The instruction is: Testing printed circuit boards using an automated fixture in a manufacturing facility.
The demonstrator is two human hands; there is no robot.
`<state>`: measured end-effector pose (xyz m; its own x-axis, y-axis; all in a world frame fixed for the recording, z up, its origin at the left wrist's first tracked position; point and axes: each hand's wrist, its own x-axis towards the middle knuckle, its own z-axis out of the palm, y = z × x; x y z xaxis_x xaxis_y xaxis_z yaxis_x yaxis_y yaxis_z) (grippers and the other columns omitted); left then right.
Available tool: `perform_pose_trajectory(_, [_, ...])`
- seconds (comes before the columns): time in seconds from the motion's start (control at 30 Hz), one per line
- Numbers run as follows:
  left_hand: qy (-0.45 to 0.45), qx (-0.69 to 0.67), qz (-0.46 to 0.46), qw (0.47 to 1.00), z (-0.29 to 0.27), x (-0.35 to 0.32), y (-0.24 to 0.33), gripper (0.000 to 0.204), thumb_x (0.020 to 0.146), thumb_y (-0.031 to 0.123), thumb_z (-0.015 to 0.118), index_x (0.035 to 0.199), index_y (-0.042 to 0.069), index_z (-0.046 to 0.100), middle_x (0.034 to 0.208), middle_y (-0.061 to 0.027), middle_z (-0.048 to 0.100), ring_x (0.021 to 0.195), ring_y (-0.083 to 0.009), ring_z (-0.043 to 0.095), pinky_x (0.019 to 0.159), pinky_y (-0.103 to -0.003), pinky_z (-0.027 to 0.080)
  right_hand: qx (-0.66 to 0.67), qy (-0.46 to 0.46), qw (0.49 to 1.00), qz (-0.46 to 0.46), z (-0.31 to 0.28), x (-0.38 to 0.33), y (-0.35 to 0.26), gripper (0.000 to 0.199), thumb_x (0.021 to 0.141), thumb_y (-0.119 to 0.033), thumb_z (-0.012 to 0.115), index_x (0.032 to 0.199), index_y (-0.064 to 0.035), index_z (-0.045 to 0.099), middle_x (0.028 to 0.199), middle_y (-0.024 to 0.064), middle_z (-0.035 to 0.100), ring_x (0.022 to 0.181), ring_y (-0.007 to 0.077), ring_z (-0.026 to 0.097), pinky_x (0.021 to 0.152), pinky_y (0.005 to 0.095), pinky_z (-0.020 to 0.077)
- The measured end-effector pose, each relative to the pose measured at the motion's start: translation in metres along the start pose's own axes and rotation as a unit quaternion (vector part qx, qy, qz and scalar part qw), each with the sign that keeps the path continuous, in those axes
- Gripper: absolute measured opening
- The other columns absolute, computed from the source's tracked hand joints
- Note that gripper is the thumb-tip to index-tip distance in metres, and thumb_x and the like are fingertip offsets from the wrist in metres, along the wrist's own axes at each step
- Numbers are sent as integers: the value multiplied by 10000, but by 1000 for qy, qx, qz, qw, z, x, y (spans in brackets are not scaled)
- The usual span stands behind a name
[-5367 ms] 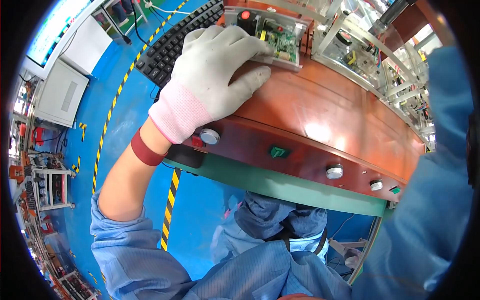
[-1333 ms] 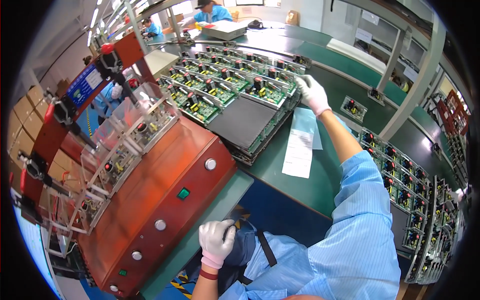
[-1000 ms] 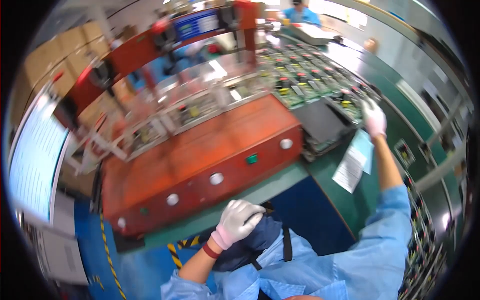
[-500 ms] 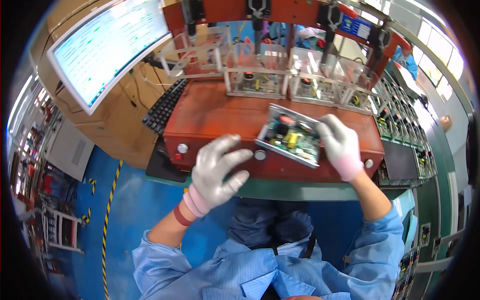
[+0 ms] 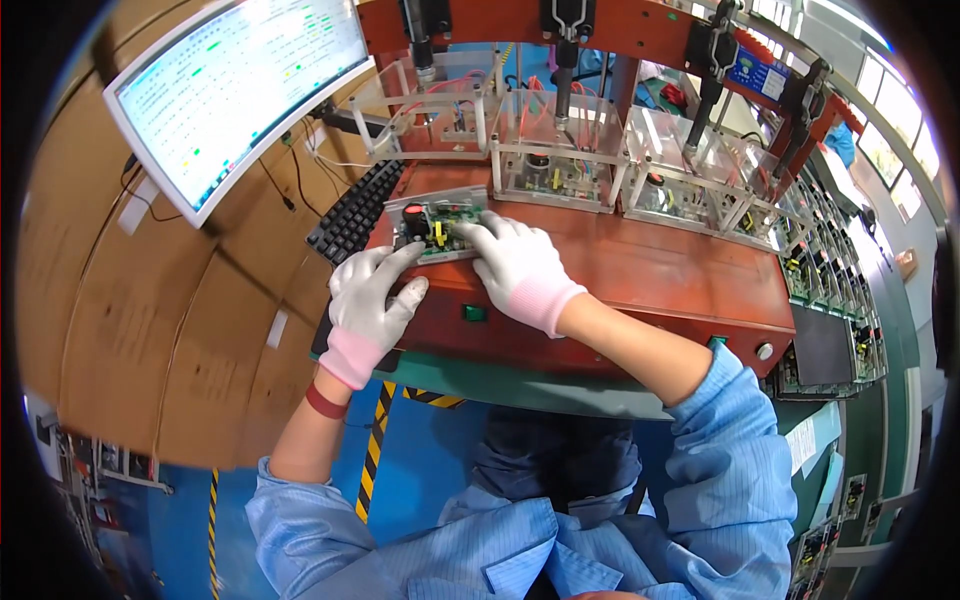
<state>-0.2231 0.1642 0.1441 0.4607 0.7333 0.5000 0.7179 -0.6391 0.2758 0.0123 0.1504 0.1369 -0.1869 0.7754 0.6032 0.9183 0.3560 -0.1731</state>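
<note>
Fingers of both gloved hands touch a small green board [image 5: 437, 226] on the red bench [image 5: 660, 270]. The left hand [image 5: 368, 300] has its fingers spread wide, tips on the board's near left edge. The right hand [image 5: 520, 268] lies flat, fingers close together, on its right end. The board's long side runs left to right, just in front of the clear boxes [image 5: 555, 160]. Both hands are equally near.

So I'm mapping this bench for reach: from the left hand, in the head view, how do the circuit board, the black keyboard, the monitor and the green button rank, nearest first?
From the left hand:
1. Circuit board, at its fingertips, just ahead and to the right.
2. Black keyboard and green button: keyboard ahead-left, button to the right; too close to call.
3. Monitor, far ahead-left, raised.
</note>
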Motion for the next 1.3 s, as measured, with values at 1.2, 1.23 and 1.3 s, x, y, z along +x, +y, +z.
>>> perform_pose_trajectory(1.2, [-149, -88, -49, 984, 21, 120, -41, 470, 1021, 155, 508, 1487, 143, 568, 1595, -205, 431, 1475, -397, 396, 1162, -418, 356, 165, 132, 969, 132, -58, 317, -14, 457, 1028, -325, 479, 1333, 3, 570, 1278, 222, 673, 1090, 383, 663, 968, 462, 515])
perform_pose_trajectory(1.23, [-151, -88, -47, 984, 23, 116, -45, 470, 1021, 155, 508, 1487, 143, 568, 1595, -205, 431, 1475, -397, 396, 1162, -418, 356, 165, 134, 969, 130, -53, 318, -12, 454, 1027, -323, 481, 1329, 3, 573, 1275, 222, 674, 1087, 382, 664, 967, 462, 515])
perform_pose_trajectory(1.3, [-121, -73, -17, 990, 26, 111, -50, 462, 1007, 155, 516, 1463, 162, 590, 1557, -213, 470, 1422, -411, 451, 1124, -443, 393, 166, 139, 969, 121, -47, 320, -10, 448, 1024, -319, 486, 1322, 2, 579, 1270, 220, 676, 1083, 380, 664, 965, 463, 516])
